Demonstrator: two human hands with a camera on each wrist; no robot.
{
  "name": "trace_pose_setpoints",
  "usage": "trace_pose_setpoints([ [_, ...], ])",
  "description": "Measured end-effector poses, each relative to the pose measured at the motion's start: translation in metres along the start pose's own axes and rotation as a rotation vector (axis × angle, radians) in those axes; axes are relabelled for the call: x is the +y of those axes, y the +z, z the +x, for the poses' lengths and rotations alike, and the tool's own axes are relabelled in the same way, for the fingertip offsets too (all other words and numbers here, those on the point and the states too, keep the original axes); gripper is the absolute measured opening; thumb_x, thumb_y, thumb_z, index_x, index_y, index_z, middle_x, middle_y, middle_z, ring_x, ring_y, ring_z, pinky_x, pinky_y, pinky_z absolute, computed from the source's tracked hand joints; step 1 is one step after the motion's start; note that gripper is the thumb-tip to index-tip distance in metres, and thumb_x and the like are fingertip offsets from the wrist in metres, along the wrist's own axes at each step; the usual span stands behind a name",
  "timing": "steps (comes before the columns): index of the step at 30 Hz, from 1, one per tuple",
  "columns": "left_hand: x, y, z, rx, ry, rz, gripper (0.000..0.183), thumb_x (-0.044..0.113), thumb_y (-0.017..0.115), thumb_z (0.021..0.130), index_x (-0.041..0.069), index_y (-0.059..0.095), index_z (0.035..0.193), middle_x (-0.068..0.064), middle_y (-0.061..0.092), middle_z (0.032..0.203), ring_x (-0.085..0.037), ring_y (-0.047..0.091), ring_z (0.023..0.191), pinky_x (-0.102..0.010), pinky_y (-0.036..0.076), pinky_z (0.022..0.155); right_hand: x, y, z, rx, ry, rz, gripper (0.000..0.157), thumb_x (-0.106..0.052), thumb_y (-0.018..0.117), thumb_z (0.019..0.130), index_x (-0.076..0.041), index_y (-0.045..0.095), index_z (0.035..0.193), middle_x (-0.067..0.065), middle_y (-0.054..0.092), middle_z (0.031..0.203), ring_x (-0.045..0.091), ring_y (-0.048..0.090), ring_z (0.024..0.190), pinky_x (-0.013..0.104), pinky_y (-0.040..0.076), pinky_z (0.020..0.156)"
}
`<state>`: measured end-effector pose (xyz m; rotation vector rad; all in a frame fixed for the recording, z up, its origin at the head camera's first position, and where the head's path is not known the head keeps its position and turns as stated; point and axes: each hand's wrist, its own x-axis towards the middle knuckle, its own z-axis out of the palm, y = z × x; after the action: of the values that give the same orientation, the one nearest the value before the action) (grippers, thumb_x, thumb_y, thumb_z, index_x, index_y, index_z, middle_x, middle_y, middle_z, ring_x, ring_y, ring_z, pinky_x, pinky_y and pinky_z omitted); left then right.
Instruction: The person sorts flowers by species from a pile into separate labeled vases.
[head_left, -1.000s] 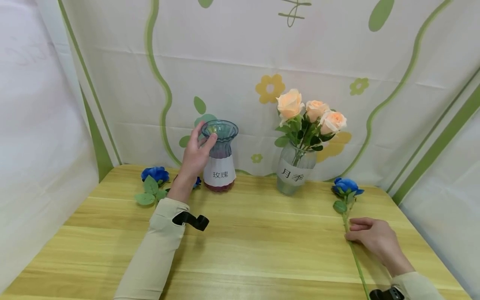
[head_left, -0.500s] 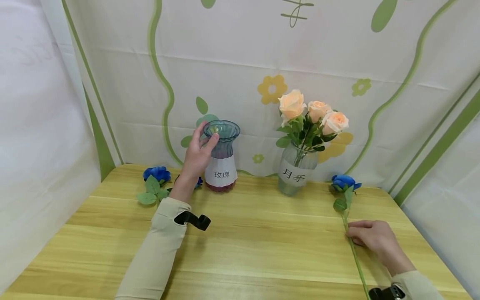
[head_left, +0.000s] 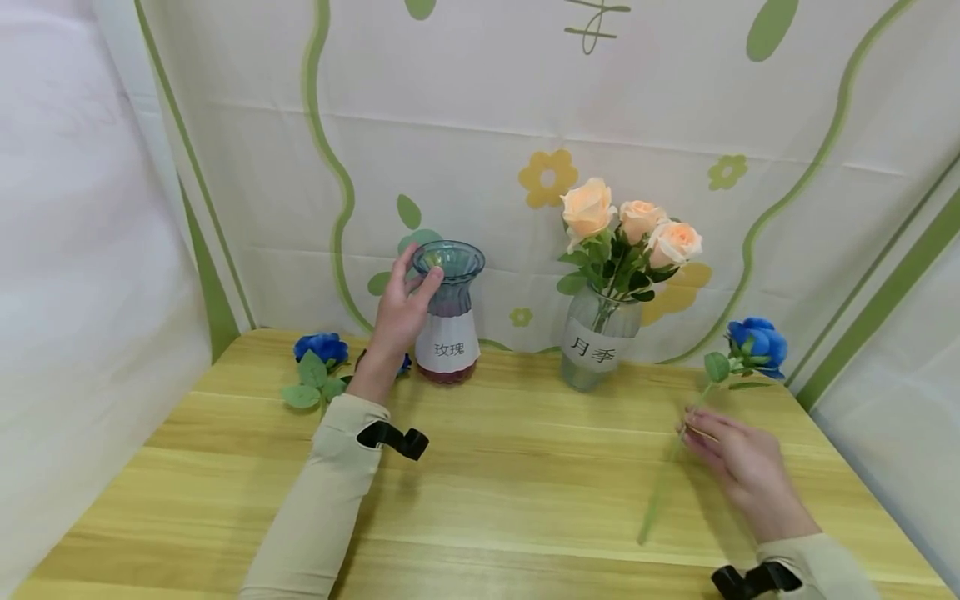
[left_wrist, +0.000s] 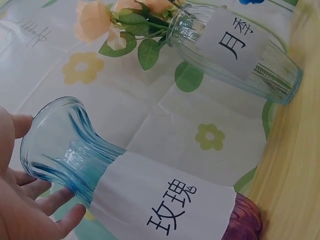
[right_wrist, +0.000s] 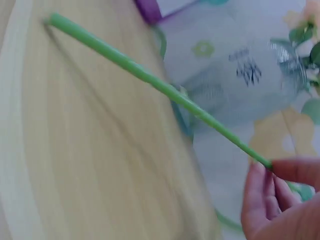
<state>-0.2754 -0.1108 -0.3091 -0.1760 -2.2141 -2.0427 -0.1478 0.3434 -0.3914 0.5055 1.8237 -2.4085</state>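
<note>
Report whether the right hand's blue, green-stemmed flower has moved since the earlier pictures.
Yes. In the head view, the blue flower has shifted up and rightward relative to the clear, rounded glass vase.

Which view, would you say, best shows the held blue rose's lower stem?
The right wrist view: the lower stem runs large from the right hand to its free end. The head view shows it smaller, blurred; the left wrist view, not at all.
</note>
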Motion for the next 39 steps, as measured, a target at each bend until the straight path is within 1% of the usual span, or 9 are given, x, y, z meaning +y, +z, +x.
trace_pose_setpoints([
  [3,0.0,0.003,0.001,-0.003,-0.005,0.002,0.074,0.048,0.057,0.108,0.035,0.018,0.17,0.0,0.012,0.18,-0.03,0.028,0.163,-0.058,0.03,0.13,0.0,0.015,-0.003,0.013,-0.035,0.149,0.028,0.004,0.066,0.101,-0.017,0.082,0.092,-0.006,0.083,0.098,0.008,0.079,0.094,0.022,0.063,0.088],
  [6,0.0,0.005,0.001,-0.007,-0.006,0.006,0.075,0.05,0.057,0.108,0.035,0.018,0.17,0.001,0.012,0.18,-0.029,0.029,0.163,-0.057,0.031,0.129,-0.002,0.031,-0.005,0.076,-0.042,0.286,0.024,0.006,0.067,0.1,-0.012,0.082,0.091,0.0,0.083,0.096,0.01,0.08,0.093,0.023,0.063,0.086],
  [10,0.0,0.006,0.001,-0.01,-0.006,0.006,0.075,0.051,0.056,0.108,0.035,0.018,0.17,0.001,0.011,0.18,-0.028,0.029,0.163,-0.057,0.032,0.129,-0.006,0.053,-0.004,0.224,-0.028,0.495,0.017,0.007,0.072,0.095,-0.008,0.079,0.094,0.003,0.081,0.093,0.015,0.079,0.088,0.026,0.064,0.082],
  [13,0.0,0.007,0.001,-0.008,-0.008,0.01,0.074,0.05,0.056,0.108,0.035,0.019,0.17,0.001,0.012,0.18,-0.028,0.029,0.162,-0.057,0.031,0.129,-0.006,0.068,-0.004,0.329,-0.051,0.583,0.016,0.005,0.074,0.094,-0.008,0.074,0.104,0.002,0.081,0.093,0.018,0.078,0.084,0.027,0.065,0.08],
  [16,0.0,0.008,0.001,-0.003,-0.014,0.022,0.073,0.048,0.056,0.109,0.035,0.019,0.17,0.001,0.013,0.18,-0.029,0.029,0.162,-0.058,0.031,0.13,-0.004,0.081,-0.004,0.408,-0.105,0.616,0.021,0.002,0.077,0.093,-0.009,0.069,0.11,0.001,0.081,0.091,0.018,0.077,0.078,0.027,0.065,0.077],
  [20,0.001,0.01,0.001,0.0,-0.024,0.035,0.072,0.048,0.056,0.109,0.035,0.019,0.17,0.0,0.014,0.18,-0.03,0.029,0.163,-0.058,0.031,0.129,-0.002,0.096,-0.004,0.47,-0.178,0.64,0.022,0.001,0.08,0.091,-0.008,0.07,0.108,0.001,0.081,0.088,0.016,0.078,0.074,0.026,0.065,0.073],
  [26,0.002,0.011,0.002,-0.002,-0.021,0.038,0.073,0.048,0.056,0.109,0.035,0.019,0.17,-0.001,0.013,0.18,-0.031,0.028,0.163,-0.059,0.031,0.129,-0.006,0.118,-0.002,0.471,-0.217,0.662,0.011,-0.004,0.077,0.095,-0.006,0.072,0.104,0.001,0.082,0.088,0.014,0.078,0.078,0.023,0.061,0.073],
  [33,0.002,0.009,0.002,-0.003,-0.018,0.041,0.073,0.05,0.055,0.108,0.036,0.02,0.17,-0.001,0.013,0.18,-0.032,0.028,0.163,-0.059,0.031,0.129,-0.016,0.145,0.001,0.47,-0.229,0.671,0.008,-0.011,0.073,0.099,-0.009,0.065,0.099,-0.002,0.084,0.099,0.011,0.079,0.09,0.022,0.04,0.065],
  [39,0.003,0.001,-0.002,0.014,-0.03,0.061,0.073,0.053,0.055,0.108,0.038,0.019,0.17,0.001,0.012,0.18,-0.03,0.028,0.163,-0.06,0.032,0.128,-0.02,0.175,0.004,0.451,-0.278,0.676,0.006,-0.013,0.071,0.102,-0.01,0.068,0.106,-0.003,0.081,0.113,0.01,0.074,0.088,0.021,0.04,0.069],
])
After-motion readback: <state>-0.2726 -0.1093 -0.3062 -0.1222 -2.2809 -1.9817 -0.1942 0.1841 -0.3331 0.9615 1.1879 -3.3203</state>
